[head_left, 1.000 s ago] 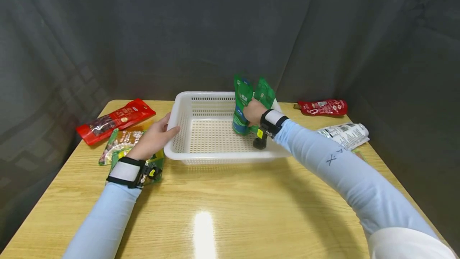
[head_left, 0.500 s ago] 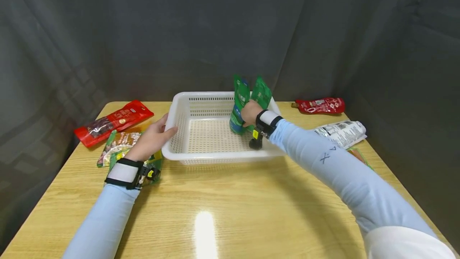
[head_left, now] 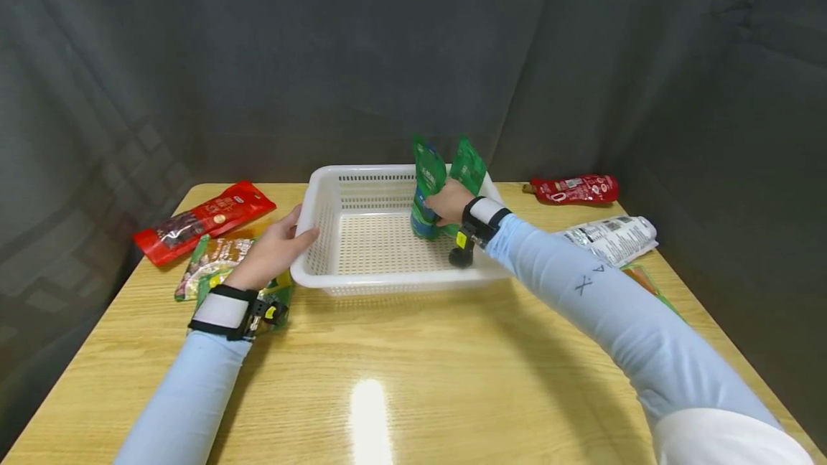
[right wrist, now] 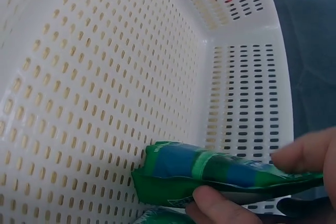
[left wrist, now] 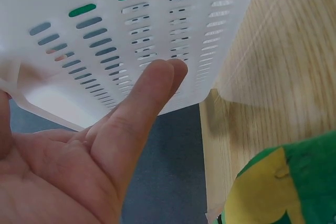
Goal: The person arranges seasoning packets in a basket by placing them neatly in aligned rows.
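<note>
A white perforated basket stands in the middle of the wooden table. My right hand reaches into its right side and grips two green pouches that stand upright on the basket floor. In the right wrist view, thumb and fingers pinch one green-and-blue pouch above the perforated floor. My left hand rests with straight fingers against the basket's left wall; in the left wrist view the fingers lie flat on that wall.
A red packet and a patterned snack bag lie left of the basket, with a green-yellow bag under my left wrist. A red pouch and a white packet lie at the right. Dark curtains surround the table.
My right hand has shifted the green pouches slightly left and lower inside the basket. The left hand has stayed against the basket's wall.
</note>
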Tool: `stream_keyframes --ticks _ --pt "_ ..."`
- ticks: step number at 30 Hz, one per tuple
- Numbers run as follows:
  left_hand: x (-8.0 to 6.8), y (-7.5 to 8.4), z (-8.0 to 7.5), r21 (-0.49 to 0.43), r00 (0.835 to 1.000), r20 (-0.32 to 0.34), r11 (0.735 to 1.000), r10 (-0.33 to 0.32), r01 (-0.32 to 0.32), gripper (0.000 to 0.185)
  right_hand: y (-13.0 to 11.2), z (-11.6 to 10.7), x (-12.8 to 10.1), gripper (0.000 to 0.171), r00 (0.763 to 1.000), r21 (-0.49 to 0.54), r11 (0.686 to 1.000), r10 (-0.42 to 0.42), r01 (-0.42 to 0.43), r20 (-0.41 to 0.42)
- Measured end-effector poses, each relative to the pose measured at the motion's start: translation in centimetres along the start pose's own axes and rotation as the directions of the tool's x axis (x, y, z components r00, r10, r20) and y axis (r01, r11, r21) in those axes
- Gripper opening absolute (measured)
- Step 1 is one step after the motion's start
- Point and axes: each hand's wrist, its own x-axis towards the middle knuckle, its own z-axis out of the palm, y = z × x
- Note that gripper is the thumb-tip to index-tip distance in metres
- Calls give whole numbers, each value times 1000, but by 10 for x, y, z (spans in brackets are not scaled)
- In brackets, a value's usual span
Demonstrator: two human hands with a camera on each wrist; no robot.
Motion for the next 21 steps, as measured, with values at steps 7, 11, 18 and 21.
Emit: stream_keyframes --ticks 7,11,18,21 --pt "-1 0 -3 -2 1000 14 1000 2 -2 71 -17 -17 -39 75 994 -37 994 -100 101 49" --pt "-4 1 -7 9 1000 16 1000 5 -5 71 -21 -35 -47 75 988 50 988 -149 148 33" --pt "-10 0 -18 73 999 32 997 -8 5 73 -11 -75 -71 39 920 -9 932 -359 362 -158" --pt "-12 0 -24 119 999 46 993 -8 2 74 2 -89 -79 36 903 -26 930 -362 366 -234"
